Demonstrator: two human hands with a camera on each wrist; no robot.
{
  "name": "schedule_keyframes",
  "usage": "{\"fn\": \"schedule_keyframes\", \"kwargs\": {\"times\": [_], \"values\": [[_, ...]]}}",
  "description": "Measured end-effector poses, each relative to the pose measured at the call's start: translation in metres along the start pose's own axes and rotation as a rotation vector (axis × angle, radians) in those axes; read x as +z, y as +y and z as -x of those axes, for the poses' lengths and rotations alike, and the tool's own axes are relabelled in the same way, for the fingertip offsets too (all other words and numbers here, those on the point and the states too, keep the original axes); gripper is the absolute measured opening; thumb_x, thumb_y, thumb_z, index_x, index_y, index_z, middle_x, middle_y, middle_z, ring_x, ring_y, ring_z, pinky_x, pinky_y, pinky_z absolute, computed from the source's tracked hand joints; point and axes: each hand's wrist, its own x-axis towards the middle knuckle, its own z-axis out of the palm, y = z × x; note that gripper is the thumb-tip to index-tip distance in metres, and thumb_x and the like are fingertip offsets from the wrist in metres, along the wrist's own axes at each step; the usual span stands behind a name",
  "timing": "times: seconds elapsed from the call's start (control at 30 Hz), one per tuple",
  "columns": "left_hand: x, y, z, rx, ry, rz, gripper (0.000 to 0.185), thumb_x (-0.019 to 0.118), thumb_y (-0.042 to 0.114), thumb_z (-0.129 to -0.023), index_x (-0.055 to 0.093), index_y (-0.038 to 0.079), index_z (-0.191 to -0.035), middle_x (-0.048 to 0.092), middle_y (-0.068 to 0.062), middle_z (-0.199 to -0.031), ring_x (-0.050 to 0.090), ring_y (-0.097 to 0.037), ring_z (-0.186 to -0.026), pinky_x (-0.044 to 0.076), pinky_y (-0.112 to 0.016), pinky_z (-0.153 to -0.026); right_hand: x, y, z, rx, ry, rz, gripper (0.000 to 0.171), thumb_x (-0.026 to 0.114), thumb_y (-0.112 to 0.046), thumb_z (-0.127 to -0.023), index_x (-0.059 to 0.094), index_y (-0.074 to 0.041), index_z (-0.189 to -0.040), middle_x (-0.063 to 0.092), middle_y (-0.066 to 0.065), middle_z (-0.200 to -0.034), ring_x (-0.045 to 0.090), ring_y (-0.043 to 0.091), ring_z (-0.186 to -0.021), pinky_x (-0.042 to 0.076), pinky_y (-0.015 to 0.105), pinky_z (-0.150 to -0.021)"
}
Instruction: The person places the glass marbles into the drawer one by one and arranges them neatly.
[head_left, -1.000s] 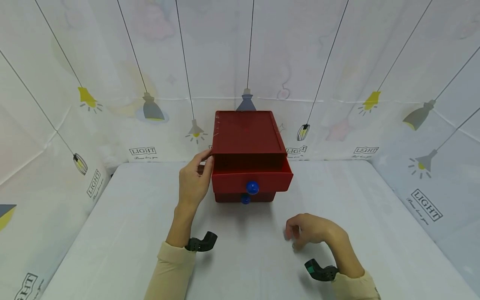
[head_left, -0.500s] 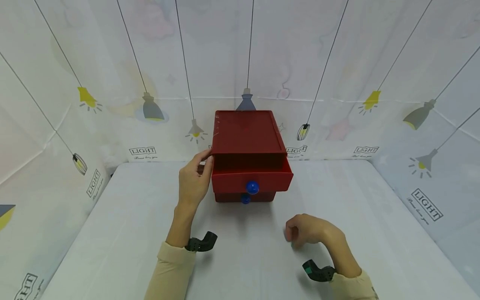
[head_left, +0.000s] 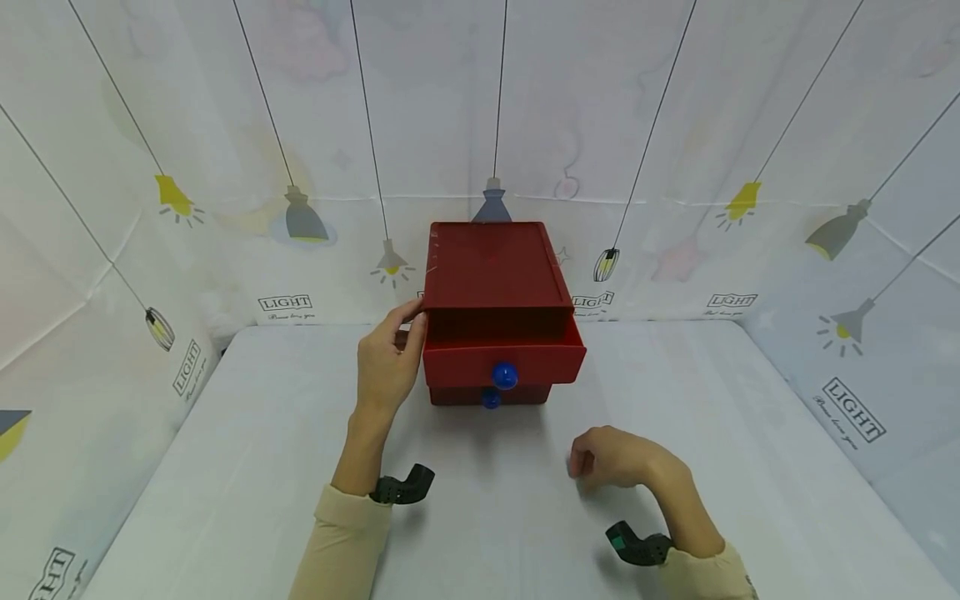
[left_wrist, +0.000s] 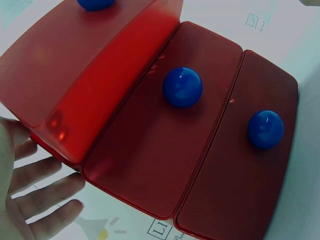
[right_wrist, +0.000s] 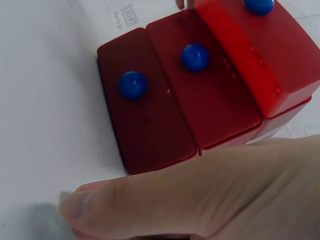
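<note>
A dark red drawer cabinet (head_left: 497,265) stands at the back middle of the table. Its top drawer (head_left: 463,367) is pulled out and bears a round blue knob (head_left: 505,376); two lower drawers show in the left wrist view, pushed in, each with its own blue knob (left_wrist: 182,87). My left hand (head_left: 386,367) rests against the cabinet's left side, its fingers (left_wrist: 47,190) straight along it. Apart from the cabinet, low over the table at front right, is my right hand (head_left: 617,457). Its fingers curl inward under the thumb (right_wrist: 115,205), with the fingertips partly hidden.
The table (head_left: 480,533) wears a white cover. Behind and beside it hangs a pale curtain (head_left: 652,108) printed with lamps. A black camera mount sits on each wrist, one on the left (head_left: 405,485) and one on the right (head_left: 637,546).
My right hand's fingers, looser and more spread a second ago, have drawn in closer together, and its wrist has shifted slightly left. The left hand and the cabinet have stayed in place.
</note>
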Motion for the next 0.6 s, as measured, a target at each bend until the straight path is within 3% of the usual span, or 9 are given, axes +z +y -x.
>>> {"fn": "schedule_keyframes", "kwargs": {"times": [0.3, 0.6], "values": [[-0.0008, 0.0005, 0.0009, -0.017, -0.002, -0.007, 0.034, 0.056, 0.027, -0.103, 0.065, 0.012, -0.133, 0.072, -0.007, -0.125, 0.076, -0.023, -0.084, 0.063, -0.036, -0.079, -0.0054, 0.0034, 0.0036, -0.152, 0.011, 0.006, 0.002, 0.071, -0.012, -0.089, 0.073, -0.013, -0.088, 0.066, -0.007, -0.081, 0.055, 0.009, -0.078, 0.049, 0.024, -0.067], [0.0003, 0.0008, -0.0008, -0.012, 0.002, -0.005, 0.034, 0.056, 0.027, -0.103, 0.066, 0.012, -0.131, 0.072, -0.007, -0.124, 0.076, -0.023, -0.084, 0.064, -0.035, -0.078, -0.0068, 0.0058, 0.0005, -0.174, 0.044, -0.001, 0.003, 0.074, -0.015, -0.089, 0.071, -0.013, -0.089, 0.065, -0.008, -0.082, 0.055, 0.009, -0.078, 0.049, 0.023, -0.067]]}}
